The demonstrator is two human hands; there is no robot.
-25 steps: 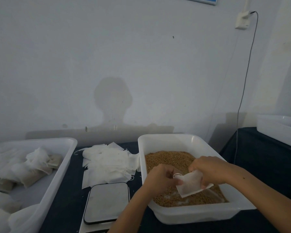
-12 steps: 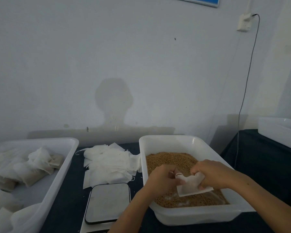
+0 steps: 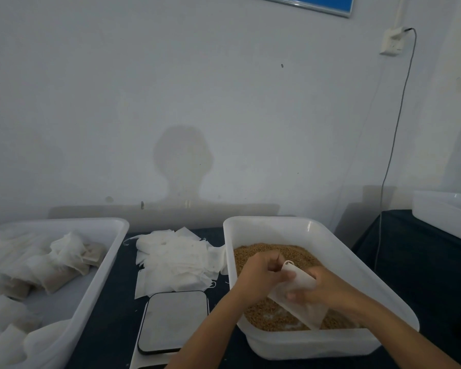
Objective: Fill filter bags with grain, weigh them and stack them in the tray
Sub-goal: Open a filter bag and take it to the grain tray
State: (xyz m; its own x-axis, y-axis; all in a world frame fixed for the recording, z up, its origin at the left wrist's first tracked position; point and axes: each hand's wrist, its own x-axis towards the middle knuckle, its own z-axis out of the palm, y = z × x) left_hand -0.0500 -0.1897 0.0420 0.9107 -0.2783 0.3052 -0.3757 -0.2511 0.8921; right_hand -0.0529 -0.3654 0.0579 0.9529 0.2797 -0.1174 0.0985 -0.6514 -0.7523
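Observation:
Both hands hold one white filter bag (image 3: 302, 302) over the brown grain (image 3: 274, 251) in a white plastic tub (image 3: 298, 225). My left hand (image 3: 261, 275) pinches the bag's upper edge. My right hand (image 3: 322, 286) grips the bag's middle from the right, fingers curled over it. The bag slants down to the right, its lower corner just above the grain. A pile of flat unfilled bags (image 3: 176, 257) lies left of the tub. A flat scale (image 3: 173, 320) sits in front of that pile. At the left stands a white tray (image 3: 101, 267) holding several filled bags (image 3: 51, 275).
Everything stands on a dark table (image 3: 421, 262) against a pale wall. Another white tub (image 3: 442, 211) sits at the far right edge. A grey cable (image 3: 391, 161) hangs from a wall socket (image 3: 391, 41) down behind the table.
The bag has turned from lying nearly level to slanting down right. My right hand has slid lower along it, and my left hand has risen to its top edge.

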